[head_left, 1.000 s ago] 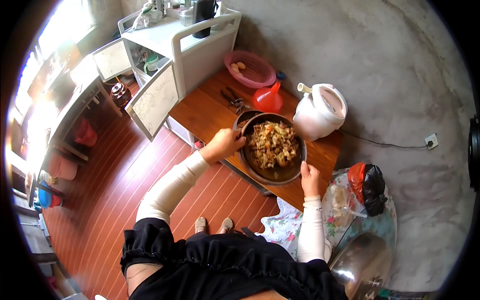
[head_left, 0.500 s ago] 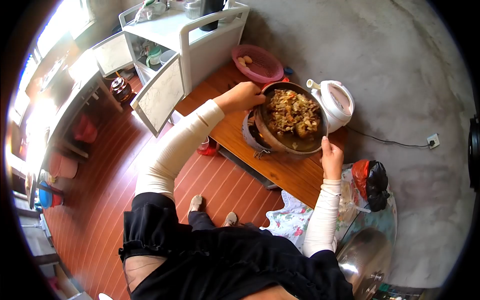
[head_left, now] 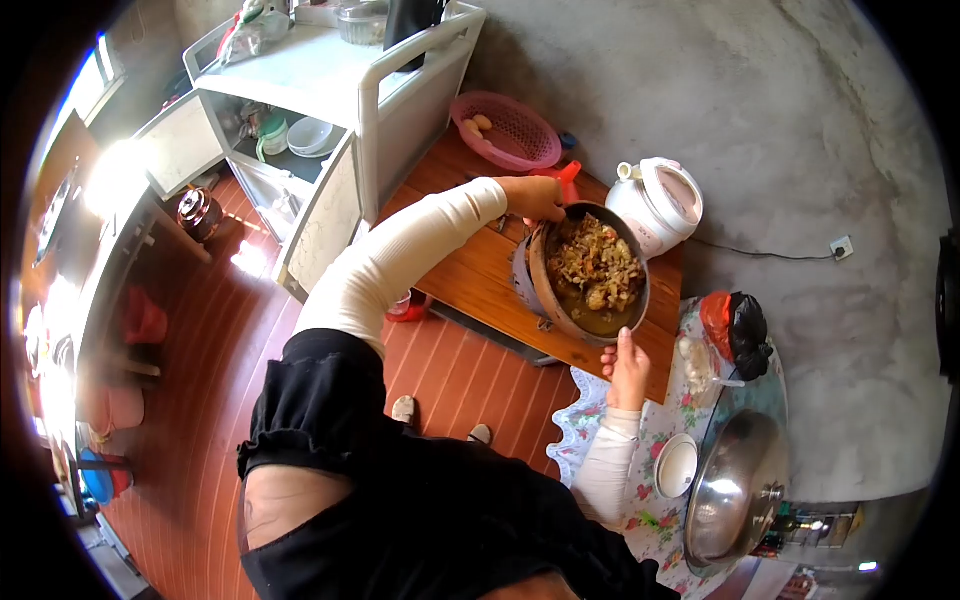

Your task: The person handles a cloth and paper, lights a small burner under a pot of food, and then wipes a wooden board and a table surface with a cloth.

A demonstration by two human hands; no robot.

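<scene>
My left hand point(head_left: 540, 198) pinches the far-left rim of the pan point(head_left: 549, 285). My right hand point(head_left: 627, 375) has its thumb over the near rim, fingers folded outside it. So the pan hangs between my two grips, with the food point(head_left: 597, 265) heaped in it and some liquid pooled toward my right thumb.

The table point(head_left: 465, 265) is bare wood below my left forearm, left of the pan. Its front edge runs just under the pan and reaches my right hand; beyond it lies open floor point(head_left: 450, 385). Right of the pan only a narrow strip of wood remains before the side edge. Past that edge, just right of my right hand, the flowered cloth point(head_left: 640, 500) begins, with a bowl point(head_left: 677, 466) and a metal lid point(head_left: 730, 495) on it. The cooker point(head_left: 655, 210) crowds the pan's far-right rim, leaving little room there. Beyond my left hand sit the funnel point(head_left: 570, 172) and the basket point(head_left: 545, 150) with eggs point(head_left: 482, 122).

The pan covers much of the round stand point(head_left: 523, 275) behind its left side; whether they touch, I cannot tell. My left hand hides part of the funnel, and my left fingertips are hard to make out. My right fingers' contact under the rim is unclear. My left sleeve point(head_left: 400, 255) blocks some of the table.
</scene>
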